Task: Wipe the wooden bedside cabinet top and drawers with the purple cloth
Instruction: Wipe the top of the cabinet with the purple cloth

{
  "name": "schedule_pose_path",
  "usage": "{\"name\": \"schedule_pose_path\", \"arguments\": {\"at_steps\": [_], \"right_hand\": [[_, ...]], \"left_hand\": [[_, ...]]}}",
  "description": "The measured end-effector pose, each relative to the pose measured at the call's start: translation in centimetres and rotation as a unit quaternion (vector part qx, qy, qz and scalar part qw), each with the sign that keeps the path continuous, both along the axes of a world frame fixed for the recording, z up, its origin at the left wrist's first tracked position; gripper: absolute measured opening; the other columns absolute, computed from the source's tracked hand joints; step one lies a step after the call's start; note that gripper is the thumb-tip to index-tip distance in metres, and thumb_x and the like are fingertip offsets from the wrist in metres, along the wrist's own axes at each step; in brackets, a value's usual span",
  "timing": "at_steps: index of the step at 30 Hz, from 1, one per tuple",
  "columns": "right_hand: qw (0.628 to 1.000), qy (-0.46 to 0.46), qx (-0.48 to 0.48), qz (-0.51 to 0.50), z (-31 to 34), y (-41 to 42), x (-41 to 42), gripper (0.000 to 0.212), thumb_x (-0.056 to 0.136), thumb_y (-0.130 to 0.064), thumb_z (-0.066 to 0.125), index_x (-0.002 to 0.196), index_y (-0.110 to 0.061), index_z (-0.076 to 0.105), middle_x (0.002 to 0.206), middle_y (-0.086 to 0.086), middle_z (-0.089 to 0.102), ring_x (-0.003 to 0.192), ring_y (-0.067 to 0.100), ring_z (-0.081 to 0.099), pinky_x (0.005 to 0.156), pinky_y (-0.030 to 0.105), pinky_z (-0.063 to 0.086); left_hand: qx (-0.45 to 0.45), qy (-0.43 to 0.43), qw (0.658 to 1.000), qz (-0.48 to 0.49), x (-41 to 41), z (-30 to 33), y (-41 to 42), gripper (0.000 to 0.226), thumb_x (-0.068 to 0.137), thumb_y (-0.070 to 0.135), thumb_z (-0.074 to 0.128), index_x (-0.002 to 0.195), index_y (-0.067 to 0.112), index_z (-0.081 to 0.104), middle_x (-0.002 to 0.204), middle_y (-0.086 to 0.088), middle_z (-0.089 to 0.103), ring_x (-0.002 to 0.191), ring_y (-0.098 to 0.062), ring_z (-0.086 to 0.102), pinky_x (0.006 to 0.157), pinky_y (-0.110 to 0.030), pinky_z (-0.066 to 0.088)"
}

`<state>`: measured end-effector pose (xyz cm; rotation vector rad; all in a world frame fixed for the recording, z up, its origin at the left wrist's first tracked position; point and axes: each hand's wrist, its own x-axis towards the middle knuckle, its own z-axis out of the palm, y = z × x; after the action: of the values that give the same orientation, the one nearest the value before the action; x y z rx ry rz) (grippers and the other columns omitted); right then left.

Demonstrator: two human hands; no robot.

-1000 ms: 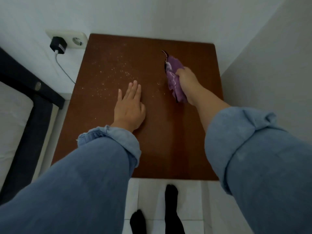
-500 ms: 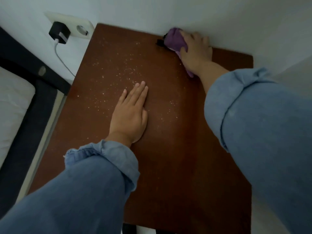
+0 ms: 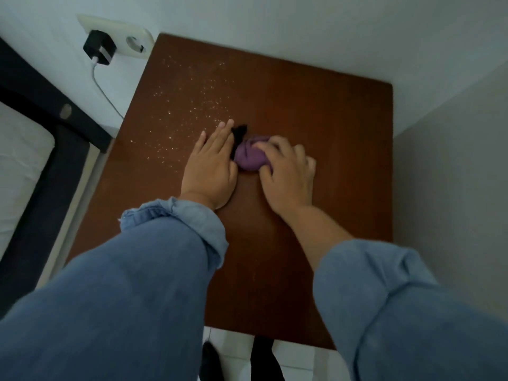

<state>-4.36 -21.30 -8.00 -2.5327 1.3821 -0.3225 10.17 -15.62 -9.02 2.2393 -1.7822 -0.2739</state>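
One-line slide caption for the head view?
Right hand presses the purple cloth on the cabinet top; left hand lies flat beside crumbs.

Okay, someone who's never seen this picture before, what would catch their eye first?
Probably the bunched purple cloth at the middle of the dark wooden cabinet top, pressed down by the right hand, with the left hand lying flat beside it. Next, the scatter of pale specks across the top's far left part.

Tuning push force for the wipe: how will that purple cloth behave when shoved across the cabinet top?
Likely soft and floppy: the purple cloth is bunched into a wad under the right hand. Probably light, so it needs pressing down to drag the white specks. It may unbunch or trail; a dark corner already sticks out by the left hand.
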Motion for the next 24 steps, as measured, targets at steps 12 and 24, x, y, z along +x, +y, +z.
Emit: {"name": "schedule_pose_path", "arguments": {"at_steps": [12,24], "right_hand": [[0.997,0.019,0.068,-0.024,0.1,4.5,-1.2,0.041,0.089,-0.026,0.044,0.127,-0.041,0.047,0.138,-0.011,0.041,0.115,0.023,0.04,0.09,0.039,0.028],[0.996,0.038,0.069,-0.038,0.1,5.0,-0.9,0.042,0.091,-0.028,0.038,0.131,-0.042,0.044,0.14,-0.007,0.038,0.12,0.027,0.037,0.093,0.039,0.026]], "left_hand": [[0.03,-0.014,0.999,-0.008,-1.7,1.5,9.2,0.061,0.093,0.014,0.034,0.151,0.009,0.015,0.16,-0.005,0.008,0.148,-0.016,0.004,0.119,-0.038,-0.003],[-0.005,-0.003,0.999,-0.037,-2.3,-0.3,18.1,0.063,0.086,0.016,0.029,0.148,0.009,0.027,0.157,-0.003,0.022,0.146,-0.016,0.015,0.119,-0.036,0.002]]}}
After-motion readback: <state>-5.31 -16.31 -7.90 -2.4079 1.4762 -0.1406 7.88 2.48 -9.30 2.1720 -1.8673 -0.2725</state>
